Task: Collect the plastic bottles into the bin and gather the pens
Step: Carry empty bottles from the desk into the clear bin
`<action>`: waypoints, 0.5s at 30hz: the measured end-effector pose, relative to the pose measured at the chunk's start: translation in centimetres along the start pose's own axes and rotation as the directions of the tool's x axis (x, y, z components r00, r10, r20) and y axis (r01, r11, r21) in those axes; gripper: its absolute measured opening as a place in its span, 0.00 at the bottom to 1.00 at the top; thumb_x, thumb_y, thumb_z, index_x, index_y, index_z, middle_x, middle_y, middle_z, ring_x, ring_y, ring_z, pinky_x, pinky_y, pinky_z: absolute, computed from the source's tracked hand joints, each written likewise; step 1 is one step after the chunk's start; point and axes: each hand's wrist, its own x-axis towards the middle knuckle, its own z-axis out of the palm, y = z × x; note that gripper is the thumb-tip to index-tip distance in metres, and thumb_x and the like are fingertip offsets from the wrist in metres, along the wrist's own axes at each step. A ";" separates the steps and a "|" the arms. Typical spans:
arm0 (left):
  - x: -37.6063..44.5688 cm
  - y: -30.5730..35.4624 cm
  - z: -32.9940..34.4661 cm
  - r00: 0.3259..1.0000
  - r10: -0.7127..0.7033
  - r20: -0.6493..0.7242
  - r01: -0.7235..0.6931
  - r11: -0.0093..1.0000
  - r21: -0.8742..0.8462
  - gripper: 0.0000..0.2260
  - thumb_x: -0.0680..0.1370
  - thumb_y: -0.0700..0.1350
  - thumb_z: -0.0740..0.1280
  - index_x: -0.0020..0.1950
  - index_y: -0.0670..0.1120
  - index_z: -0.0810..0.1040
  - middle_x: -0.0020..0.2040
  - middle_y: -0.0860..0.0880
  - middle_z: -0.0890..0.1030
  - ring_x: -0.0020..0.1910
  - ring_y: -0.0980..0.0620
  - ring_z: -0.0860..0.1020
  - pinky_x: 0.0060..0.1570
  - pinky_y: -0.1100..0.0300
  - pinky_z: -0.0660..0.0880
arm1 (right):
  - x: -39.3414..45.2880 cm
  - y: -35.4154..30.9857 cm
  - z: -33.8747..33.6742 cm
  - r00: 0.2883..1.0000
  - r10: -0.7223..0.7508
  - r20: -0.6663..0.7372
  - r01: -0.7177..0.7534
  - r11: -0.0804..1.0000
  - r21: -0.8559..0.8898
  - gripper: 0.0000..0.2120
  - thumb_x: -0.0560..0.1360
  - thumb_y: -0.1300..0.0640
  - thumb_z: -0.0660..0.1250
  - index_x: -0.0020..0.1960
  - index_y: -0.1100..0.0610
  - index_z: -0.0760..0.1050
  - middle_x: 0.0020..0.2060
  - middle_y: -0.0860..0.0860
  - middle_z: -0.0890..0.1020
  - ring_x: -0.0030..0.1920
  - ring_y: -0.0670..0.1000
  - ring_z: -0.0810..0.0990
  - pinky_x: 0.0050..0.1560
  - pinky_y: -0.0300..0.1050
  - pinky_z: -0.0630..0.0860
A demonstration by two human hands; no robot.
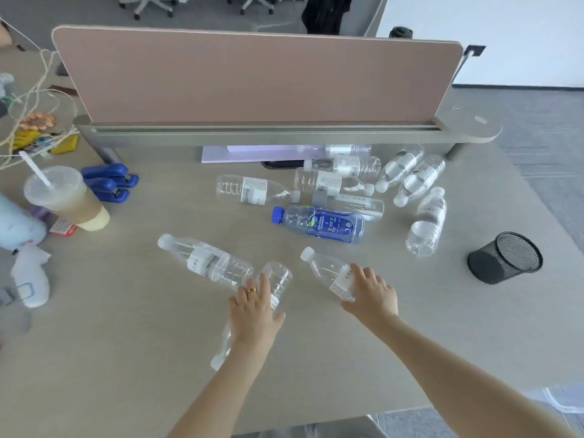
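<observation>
While both arms reach out over the desk (126, 327), the left hand (254, 306) lies with its fingers wrapped over a clear bottle (276, 284) that points away from the person, and the right hand (374, 295) lies on the lower half of a second clear bottle (327, 268), fingers curved over it. A third clear bottle (205, 259) lies just left of the left hand. Farther back, a blue-labelled bottle (319, 224) rests among a loose heap of clear bottles (407, 172) near the pink divider (252, 77). A black mesh cup (505, 257) lies tipped at the right edge. Two blue staplers (110, 181) and a lidded drink cup (66, 199) sit at the left.
</observation>
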 end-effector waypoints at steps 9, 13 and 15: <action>0.7 2.2 2.0 0.993 0.116 0.016 -0.116 0.993 -0.025 0.40 0.72 0.59 0.67 0.73 0.46 0.48 0.64 0.46 0.70 0.60 0.48 0.73 0.50 0.56 0.73 | -3.6 3.4 -0.3 0.987 0.127 -0.095 -0.116 0.987 0.107 0.33 0.68 0.49 0.68 0.69 0.48 0.60 0.58 0.49 0.72 0.58 0.54 0.74 0.53 0.46 0.70; 1.0 4.4 0.9 0.994 0.096 0.042 -0.085 0.971 -0.224 0.34 0.69 0.57 0.71 0.59 0.43 0.52 0.56 0.44 0.76 0.55 0.44 0.77 0.46 0.54 0.74 | -5.6 5.7 -0.8 0.973 0.185 -0.136 -0.163 0.974 0.157 0.34 0.68 0.48 0.68 0.71 0.48 0.58 0.59 0.49 0.72 0.59 0.53 0.73 0.55 0.46 0.69; 0.5 6.5 -0.1 0.991 0.121 0.053 -0.091 0.917 -0.387 0.30 0.69 0.56 0.71 0.56 0.41 0.59 0.53 0.42 0.77 0.53 0.42 0.77 0.44 0.55 0.72 | -6.8 7.0 -1.1 0.963 0.221 -0.151 -0.192 0.963 0.187 0.34 0.68 0.48 0.68 0.71 0.48 0.58 0.60 0.49 0.72 0.59 0.54 0.73 0.56 0.46 0.69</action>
